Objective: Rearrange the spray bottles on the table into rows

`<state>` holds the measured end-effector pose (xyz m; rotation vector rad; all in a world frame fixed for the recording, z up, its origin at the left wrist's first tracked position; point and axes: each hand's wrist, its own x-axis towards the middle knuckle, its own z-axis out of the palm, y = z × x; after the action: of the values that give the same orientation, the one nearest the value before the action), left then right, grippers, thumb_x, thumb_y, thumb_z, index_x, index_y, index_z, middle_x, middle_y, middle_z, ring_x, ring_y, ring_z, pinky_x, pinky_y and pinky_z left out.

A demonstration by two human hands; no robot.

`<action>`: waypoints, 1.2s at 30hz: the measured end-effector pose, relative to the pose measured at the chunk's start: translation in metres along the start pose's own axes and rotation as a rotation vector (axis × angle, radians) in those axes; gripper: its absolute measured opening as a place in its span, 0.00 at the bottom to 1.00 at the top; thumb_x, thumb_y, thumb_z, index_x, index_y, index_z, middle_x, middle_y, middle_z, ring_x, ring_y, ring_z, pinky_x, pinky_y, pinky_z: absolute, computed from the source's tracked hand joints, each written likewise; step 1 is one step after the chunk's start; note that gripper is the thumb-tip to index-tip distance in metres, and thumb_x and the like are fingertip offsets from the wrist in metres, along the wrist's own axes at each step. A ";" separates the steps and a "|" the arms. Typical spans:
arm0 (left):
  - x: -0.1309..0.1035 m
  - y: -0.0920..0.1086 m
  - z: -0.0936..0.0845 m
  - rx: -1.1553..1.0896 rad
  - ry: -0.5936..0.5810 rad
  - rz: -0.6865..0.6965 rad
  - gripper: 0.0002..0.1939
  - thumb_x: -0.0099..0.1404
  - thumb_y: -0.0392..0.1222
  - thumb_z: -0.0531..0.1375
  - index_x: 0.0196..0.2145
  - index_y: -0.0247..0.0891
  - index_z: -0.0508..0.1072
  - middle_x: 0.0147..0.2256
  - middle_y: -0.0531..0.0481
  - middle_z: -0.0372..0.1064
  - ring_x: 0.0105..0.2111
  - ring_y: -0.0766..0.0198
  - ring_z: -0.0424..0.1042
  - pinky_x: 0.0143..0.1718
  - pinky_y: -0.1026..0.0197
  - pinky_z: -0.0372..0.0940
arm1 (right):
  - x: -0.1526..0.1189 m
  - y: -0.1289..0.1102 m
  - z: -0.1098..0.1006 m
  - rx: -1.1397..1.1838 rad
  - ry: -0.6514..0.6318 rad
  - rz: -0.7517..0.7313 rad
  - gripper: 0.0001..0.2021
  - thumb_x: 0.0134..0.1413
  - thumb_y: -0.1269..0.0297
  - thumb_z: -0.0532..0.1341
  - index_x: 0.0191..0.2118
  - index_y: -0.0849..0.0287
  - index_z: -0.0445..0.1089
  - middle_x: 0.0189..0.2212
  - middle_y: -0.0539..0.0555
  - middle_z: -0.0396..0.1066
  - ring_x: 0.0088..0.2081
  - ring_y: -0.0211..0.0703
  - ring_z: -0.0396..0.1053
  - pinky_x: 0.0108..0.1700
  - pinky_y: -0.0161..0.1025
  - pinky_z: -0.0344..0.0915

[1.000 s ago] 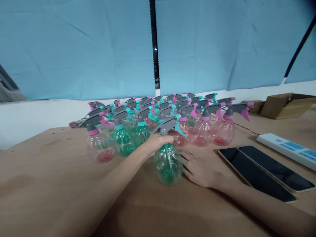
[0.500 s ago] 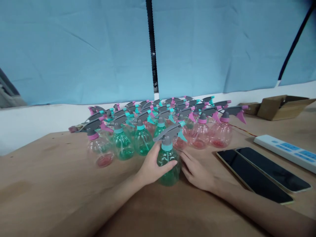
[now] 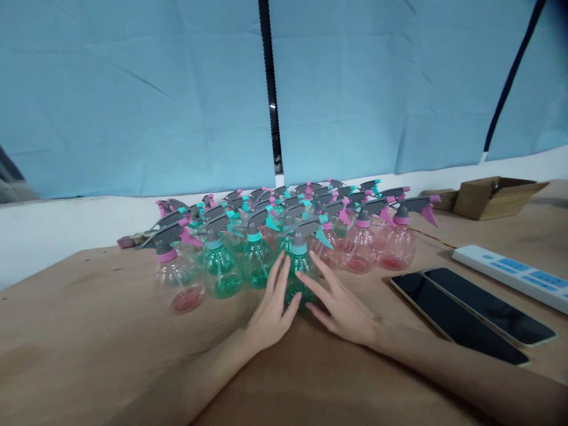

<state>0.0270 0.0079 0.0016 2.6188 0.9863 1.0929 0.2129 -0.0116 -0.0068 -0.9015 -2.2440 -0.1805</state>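
A green spray bottle (image 3: 300, 269) with a grey and turquoise nozzle stands upright at the front of a dense group of bottles. My left hand (image 3: 273, 310) is at its left side, fingers apart and touching or nearly touching it. On its right side my right hand (image 3: 341, 305) has spread fingers laid against the bottle. Neither hand is wrapped round it. Beside it stand another green bottle (image 3: 258, 260) and a pink bottle (image 3: 359, 251). A clear pink bottle (image 3: 180, 284) stands at the left front.
Two dark phones (image 3: 459, 316) lie on the wooden table (image 3: 89, 337) at the right. Behind them is a white power strip (image 3: 512, 275) with a thin cable. An open cardboard box (image 3: 481, 198) sits at the back right. A blue sheet (image 3: 177, 89) hangs behind.
The green bottle has moved back toward the group. My left hand has loosened from its grip and opened. My right hand's fingers have spread over the bottle's right side.
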 end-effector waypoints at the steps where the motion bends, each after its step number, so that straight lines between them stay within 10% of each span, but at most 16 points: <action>1: 0.001 0.000 0.000 0.004 0.012 -0.001 0.32 0.68 0.39 0.46 0.63 0.48 0.31 0.64 0.45 0.29 0.64 0.54 0.33 0.61 0.46 0.42 | 0.003 0.001 0.002 -0.014 0.011 -0.006 0.34 0.55 0.75 0.52 0.64 0.54 0.39 0.65 0.59 0.23 0.63 0.57 0.34 0.57 0.57 0.53; 12: 0.003 -0.009 0.005 0.040 0.018 -0.060 0.30 0.67 0.39 0.48 0.62 0.49 0.38 0.64 0.46 0.29 0.63 0.56 0.35 0.61 0.47 0.43 | 0.025 0.015 0.012 -0.133 -0.015 0.025 0.31 0.52 0.77 0.51 0.63 0.61 0.43 0.64 0.64 0.32 0.63 0.60 0.35 0.57 0.58 0.54; 31: 0.004 -0.009 0.006 0.078 -0.080 -0.138 0.28 0.66 0.42 0.48 0.62 0.41 0.44 0.64 0.41 0.28 0.63 0.53 0.35 0.60 0.45 0.46 | 0.020 0.027 0.026 -0.122 -0.052 -0.006 0.40 0.50 0.79 0.51 0.65 0.60 0.28 0.65 0.63 0.21 0.63 0.60 0.27 0.58 0.60 0.51; 36: -0.004 -0.001 0.005 0.191 -0.086 -0.076 0.24 0.63 0.36 0.49 0.57 0.36 0.53 0.60 0.36 0.42 0.60 0.50 0.47 0.57 0.45 0.52 | 0.000 0.018 0.018 -0.048 -0.147 0.083 0.32 0.56 0.72 0.50 0.65 0.62 0.36 0.65 0.63 0.33 0.64 0.54 0.35 0.58 0.56 0.52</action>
<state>0.0276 0.0063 -0.0045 2.7224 1.2154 0.9021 0.2150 0.0084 -0.0224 -1.0625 -2.3400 -0.1350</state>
